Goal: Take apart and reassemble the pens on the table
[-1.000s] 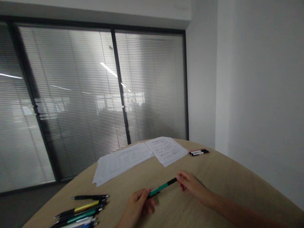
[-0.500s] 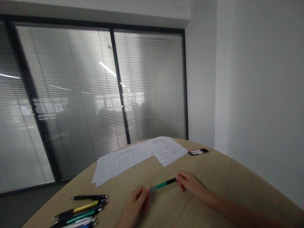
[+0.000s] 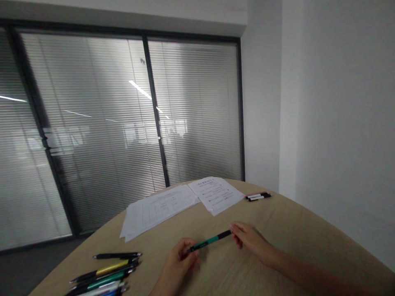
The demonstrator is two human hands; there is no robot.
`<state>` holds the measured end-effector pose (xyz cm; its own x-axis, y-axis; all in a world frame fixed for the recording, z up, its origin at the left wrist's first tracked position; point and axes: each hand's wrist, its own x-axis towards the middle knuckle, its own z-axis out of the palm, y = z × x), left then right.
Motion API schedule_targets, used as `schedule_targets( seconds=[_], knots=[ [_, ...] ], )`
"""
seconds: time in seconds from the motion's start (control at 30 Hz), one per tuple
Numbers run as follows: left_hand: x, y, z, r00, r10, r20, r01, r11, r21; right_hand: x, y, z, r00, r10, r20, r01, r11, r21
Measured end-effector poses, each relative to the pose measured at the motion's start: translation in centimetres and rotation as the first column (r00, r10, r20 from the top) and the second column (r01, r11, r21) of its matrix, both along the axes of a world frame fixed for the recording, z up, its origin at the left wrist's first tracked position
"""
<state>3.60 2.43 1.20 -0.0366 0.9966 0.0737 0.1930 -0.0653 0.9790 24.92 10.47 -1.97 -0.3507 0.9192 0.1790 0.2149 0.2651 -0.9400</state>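
A green and black pen (image 3: 210,241) is held between my two hands above the table, slanting up to the right. My left hand (image 3: 182,259) has its thumb and fingers round the pen's left end, which they partly hide. At the black right end, my right hand (image 3: 245,237) pinches the tip between thumb and fingers. Left of my left hand lie several pens, among them a black pen (image 3: 115,256), a yellow and black pen (image 3: 106,269) and another green pen (image 3: 106,279).
Printed sheets (image 3: 160,209) and another printed paper (image 3: 216,195) lie at the far side of the round table (image 3: 293,238). Several black and white pens (image 3: 258,197) are to their right. Behind stand glass panels with blinds (image 3: 101,123) and a white wall (image 3: 339,123).
My left thumb and fingers have shifted on the pen's left end, and the pen looks slightly turned. My right hand has moved very slightly right, with its pinch kept.
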Motion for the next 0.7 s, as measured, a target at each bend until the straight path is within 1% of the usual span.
schedule_targets(
  seconds=[0.13, 0.2, 0.3, 0.37, 0.47, 0.53, 0.6, 0.7],
  knots=[
    [0.09, -0.24, 0.13, 0.998, 0.003, -0.063, -0.003, 1.000, -0.012, 0.03, -0.10, 0.27, 1.000, 0.011, 0.011, -0.011, 1.000, 0.006],
    [0.08, -0.34, 0.11, 0.996, 0.009, -0.089, -0.013, 0.999, -0.040, 0.06, -0.21, 0.45, 0.999, 0.032, 0.010, -0.033, 0.999, 0.025],
    [0.02, -0.38, -0.07, 0.998, 0.011, -0.069, -0.019, 0.994, -0.111, 0.07, -0.37, 0.61, 0.999, 0.052, -0.010, -0.052, 0.998, 0.040],
    [-0.02, -0.38, -0.09, 0.998, 0.003, -0.057, -0.011, 0.992, -0.128, 0.06, -0.46, 0.67, 0.998, 0.058, -0.024, -0.057, 0.998, 0.035],
    [0.04, -0.38, 0.19, 0.999, 0.011, -0.041, -0.015, 0.995, -0.094, 0.04, -0.57, 0.79, 0.999, 0.050, -0.012, -0.050, 0.998, 0.026],
    [0.14, -0.33, 0.36, 0.999, 0.034, -0.004, -0.035, 0.999, -0.039, 0.03, -0.66, 0.90, 0.999, 0.035, 0.001, -0.035, 0.999, 0.018],
    [0.23, -0.24, 0.34, 0.999, 0.034, 0.020, -0.034, 0.999, 0.007, 0.02, -0.73, 0.99, 1.000, 0.024, 0.004, -0.024, 1.000, 0.010],
    [0.27, -0.13, 0.05, 1.000, 0.014, 0.009, -0.014, 1.000, 0.006, 0.02, -0.75, 1.01, 1.000, 0.020, 0.009, -0.020, 1.000, 0.011]
  ],
)
